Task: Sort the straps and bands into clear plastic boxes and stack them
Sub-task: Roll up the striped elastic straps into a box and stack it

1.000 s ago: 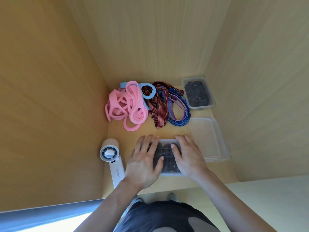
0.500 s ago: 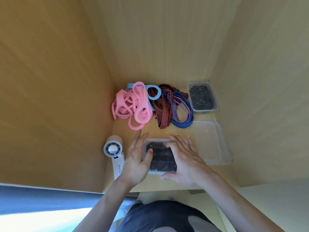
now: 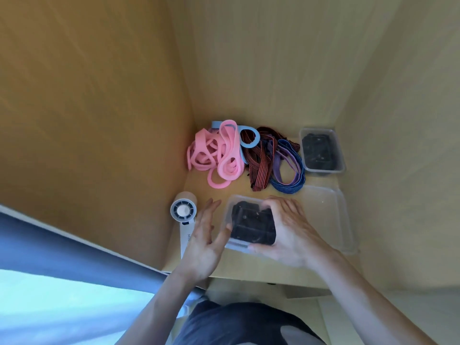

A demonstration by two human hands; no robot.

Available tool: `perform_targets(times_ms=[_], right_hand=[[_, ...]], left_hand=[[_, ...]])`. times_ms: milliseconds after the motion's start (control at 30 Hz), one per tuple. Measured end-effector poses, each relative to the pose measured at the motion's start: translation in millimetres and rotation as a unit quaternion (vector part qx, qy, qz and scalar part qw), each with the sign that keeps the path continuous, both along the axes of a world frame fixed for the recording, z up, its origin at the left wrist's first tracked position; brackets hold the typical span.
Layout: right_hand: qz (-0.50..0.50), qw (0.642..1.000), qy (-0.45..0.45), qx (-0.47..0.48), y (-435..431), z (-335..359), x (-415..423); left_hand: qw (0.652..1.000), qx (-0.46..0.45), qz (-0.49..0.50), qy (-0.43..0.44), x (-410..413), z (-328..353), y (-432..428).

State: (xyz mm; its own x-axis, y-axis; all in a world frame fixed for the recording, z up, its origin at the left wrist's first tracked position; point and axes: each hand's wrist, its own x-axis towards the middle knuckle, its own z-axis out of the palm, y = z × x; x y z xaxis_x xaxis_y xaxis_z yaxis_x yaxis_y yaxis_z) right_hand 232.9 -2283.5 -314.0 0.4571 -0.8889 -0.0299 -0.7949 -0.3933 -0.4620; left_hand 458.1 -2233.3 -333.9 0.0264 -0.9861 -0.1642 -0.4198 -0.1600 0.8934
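Box of black straps [image 3: 246, 220], lidded and clear, sat at the near middle of the shelf [image 3: 239, 267], and the grip on it had just changed. The right hand [image 3: 291, 232] was wrapped round its right side, fingers curled over the far edge and thumb hooked at the near edge. The left hand [image 3: 204, 242] was at its left side with fingers straight and spread, only the thumb touching the box's left rim. So the hands were apart, one at each side of the box, the right one clamped on it and the left merely steadying it.

A second earlier both hands had lain flat on top of this box, side by side, pressing down on the lid. Half a second earlier they had slid off toward its sides. By my reading the lid was closed and the box was about to be picked up for stacking. Whether it had already left the shelf I could not tell.

A likely place for it was the other filled box [image 3: 321, 150] in the far right corner, also holding dark straps. Between the two, just right of the held box, lay a larger empty box [image 3: 328, 215]. Unsorted at the far side were the pink bands [image 3: 219, 155], a light blue band [image 3: 250, 139], red-striped straps [image 3: 258, 168] and blue-purple bands [image 3: 288, 175], none of them moved since the earlier frames. A white hand fan [image 3: 184, 215] lay at the near left.
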Motion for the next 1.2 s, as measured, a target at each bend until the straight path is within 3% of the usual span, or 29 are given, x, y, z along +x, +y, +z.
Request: perform_targets(times_ms=[300,667,1000,1200], right_hand=[[-0.036,0.993,-0.095,0.060,-6.7,17.5,-3.8],[-0.058,0.969,-0.203,0.128,-11.0,35.2,-6.5],[0.026,0.957,-0.245,0.155,-14.9,76.5,-21.2],[0.040,0.964,-0.251,0.081,-11.7,75.8,-30.7]], left_hand=[[0.994,-0.098,-0.026,-0.047,-6.1,1.2,-2.6],[0.982,-0.190,-0.018,-0.007,-13.5,18.6,-11.7],[0.983,-0.116,0.058,0.130,-9.9,33.6,-26.3],[0.982,-0.079,0.078,0.150,-12.1,32.9,-37.6]])
